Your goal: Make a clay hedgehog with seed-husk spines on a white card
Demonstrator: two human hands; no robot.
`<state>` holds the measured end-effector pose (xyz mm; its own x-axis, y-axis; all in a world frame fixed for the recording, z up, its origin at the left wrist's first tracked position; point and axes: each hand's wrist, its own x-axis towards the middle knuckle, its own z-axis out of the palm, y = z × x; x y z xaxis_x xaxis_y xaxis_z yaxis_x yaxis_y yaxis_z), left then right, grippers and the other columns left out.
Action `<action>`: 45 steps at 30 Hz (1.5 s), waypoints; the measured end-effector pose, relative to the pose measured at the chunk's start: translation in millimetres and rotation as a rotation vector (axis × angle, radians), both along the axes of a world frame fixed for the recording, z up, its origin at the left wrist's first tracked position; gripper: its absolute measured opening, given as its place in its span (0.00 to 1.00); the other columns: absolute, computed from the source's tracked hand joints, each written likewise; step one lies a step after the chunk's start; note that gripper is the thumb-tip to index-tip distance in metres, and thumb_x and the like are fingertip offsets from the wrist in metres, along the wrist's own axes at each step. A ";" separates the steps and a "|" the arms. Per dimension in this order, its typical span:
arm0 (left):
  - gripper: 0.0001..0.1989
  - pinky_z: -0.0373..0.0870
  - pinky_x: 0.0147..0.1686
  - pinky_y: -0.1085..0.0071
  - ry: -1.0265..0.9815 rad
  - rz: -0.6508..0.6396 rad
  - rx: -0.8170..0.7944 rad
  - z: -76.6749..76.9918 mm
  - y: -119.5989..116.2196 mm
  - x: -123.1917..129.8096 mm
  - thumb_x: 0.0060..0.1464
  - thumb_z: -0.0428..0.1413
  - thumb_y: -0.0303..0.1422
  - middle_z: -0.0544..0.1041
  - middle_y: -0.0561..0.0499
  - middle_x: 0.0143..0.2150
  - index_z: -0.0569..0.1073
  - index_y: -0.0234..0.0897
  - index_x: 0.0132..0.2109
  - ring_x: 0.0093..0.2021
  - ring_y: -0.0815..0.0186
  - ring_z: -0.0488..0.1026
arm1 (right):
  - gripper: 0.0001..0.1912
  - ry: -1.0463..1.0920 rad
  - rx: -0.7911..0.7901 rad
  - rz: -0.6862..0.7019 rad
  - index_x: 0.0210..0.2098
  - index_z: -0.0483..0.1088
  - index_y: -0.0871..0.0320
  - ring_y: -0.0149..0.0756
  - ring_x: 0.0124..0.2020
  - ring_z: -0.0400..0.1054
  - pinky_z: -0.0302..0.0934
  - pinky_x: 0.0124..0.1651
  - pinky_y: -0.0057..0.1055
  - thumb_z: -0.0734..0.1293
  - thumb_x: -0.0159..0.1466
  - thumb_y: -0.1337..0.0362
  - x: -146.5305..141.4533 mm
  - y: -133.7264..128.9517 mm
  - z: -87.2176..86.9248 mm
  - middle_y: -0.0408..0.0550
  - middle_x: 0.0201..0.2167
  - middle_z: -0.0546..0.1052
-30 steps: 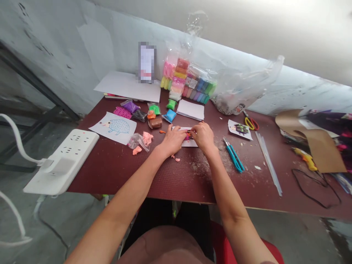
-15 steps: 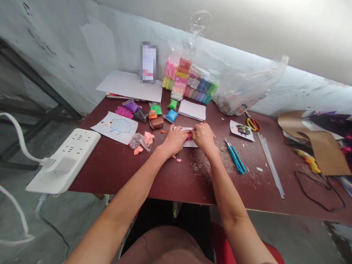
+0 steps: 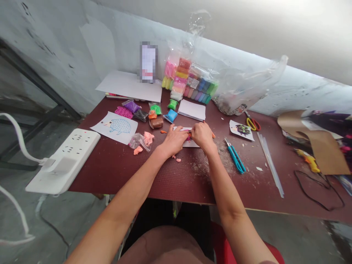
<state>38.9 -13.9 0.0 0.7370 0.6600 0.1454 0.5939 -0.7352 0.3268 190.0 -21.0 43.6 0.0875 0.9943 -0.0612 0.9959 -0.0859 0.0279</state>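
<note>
Both hands meet over a small white paper at the middle of the table. My left hand lies on its left part, fingers reaching right and partly spread. My right hand is closed over the right part, fingers curled down around something I cannot make out. A bit of purple and orange clay shows between the fingertips. Orange pieces stick out beside both hands. Pink clay and a crumpled clear bag lie left of my left hand, with small pink bits in front of the paper.
Clay packets and a hedgehog drawing lie left. Bagged clay stands behind. To the right are a teal cutter, scissors, a hedgehog card, glue sticks and a glue gun. A power strip sits at the left edge.
My right hand has shifted very slightly over the paper. My left hand stays in place, and the objects on the table have not moved.
</note>
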 end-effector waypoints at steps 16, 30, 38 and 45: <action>0.18 0.57 0.67 0.43 0.024 0.010 0.018 0.2 0.4 -0.3 0.63 0.51 0.21 0.78 0.45 0.63 0.80 0.41 0.52 0.63 0.52 0.68 | 0.14 0.113 0.152 -0.247 0.43 0.84 0.58 0.46 0.46 0.77 0.64 0.47 0.34 0.65 0.67 0.66 39.3 -25.1 11.7 0.58 0.44 0.84; 0.19 0.58 0.63 0.49 -0.004 0.012 0.013 -5.1 2.8 -2.3 0.63 0.51 0.20 0.81 0.48 0.59 0.81 0.42 0.52 0.61 0.52 0.67 | 0.10 0.080 -0.155 -0.361 0.42 0.83 0.56 0.44 0.45 0.78 0.62 0.42 0.31 0.69 0.66 0.63 65.7 -68.3 10.0 0.54 0.42 0.85; 0.20 0.57 0.63 0.48 -0.019 0.027 0.004 -4.3 2.1 -1.8 0.63 0.50 0.19 0.82 0.49 0.59 0.81 0.42 0.52 0.60 0.52 0.69 | 0.10 0.198 -0.146 -0.233 0.39 0.82 0.56 0.38 0.38 0.76 0.58 0.38 0.29 0.67 0.65 0.68 65.2 -65.8 6.3 0.49 0.38 0.85; 0.20 0.58 0.62 0.49 0.004 0.022 0.006 -6.0 2.8 -2.2 0.64 0.50 0.20 0.81 0.48 0.60 0.82 0.41 0.53 0.60 0.52 0.68 | 0.02 0.365 -0.116 -0.190 0.32 0.79 0.55 0.34 0.31 0.70 0.56 0.34 0.28 0.71 0.60 0.66 71.7 -68.6 0.8 0.44 0.31 0.81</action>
<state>36.7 -11.1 -6.0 0.7229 0.6752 0.1469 0.6112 -0.7240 0.3198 261.7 -89.6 44.4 0.2203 0.9473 -0.2326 0.9090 -0.2859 -0.3033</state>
